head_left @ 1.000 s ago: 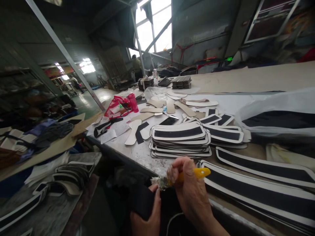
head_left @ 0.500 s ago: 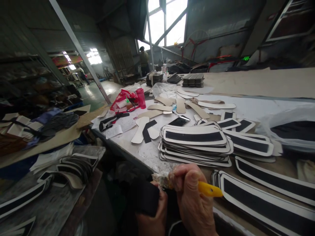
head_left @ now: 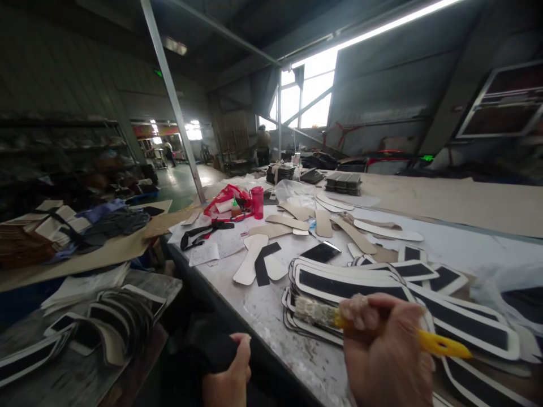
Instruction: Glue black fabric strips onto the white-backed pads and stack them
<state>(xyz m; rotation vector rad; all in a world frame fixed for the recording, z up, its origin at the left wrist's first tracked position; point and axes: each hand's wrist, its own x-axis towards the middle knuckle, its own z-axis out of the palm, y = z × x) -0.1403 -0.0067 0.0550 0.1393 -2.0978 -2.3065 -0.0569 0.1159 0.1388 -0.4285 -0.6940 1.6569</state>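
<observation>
My right hand (head_left: 388, 350) is closed around a paintbrush with a yellow handle (head_left: 443, 343). Its pale, caked bristles (head_left: 314, 311) point left, in front of a stack of curved white pieces with black centres (head_left: 352, 284); I cannot tell whether they touch it. Lower and to the left, past the table edge, my left hand (head_left: 229, 370) grips a black piece of material (head_left: 218, 347), thumb on top. Much of that piece blends into the dark background, and the fingers beneath it are hidden.
The white table (head_left: 237, 302) carries loose beige pieces (head_left: 324, 223), a phone (head_left: 321, 252), black strips (head_left: 265, 264) and a pink bottle (head_left: 257, 202). At left, a grey board (head_left: 29, 314) holds more curved pieces. A person (head_left: 263, 145) stands far back.
The brush in my right hand has moved right, away from the black piece in my left hand. My left hand sits lower and further left in view. The camera has tilted up.
</observation>
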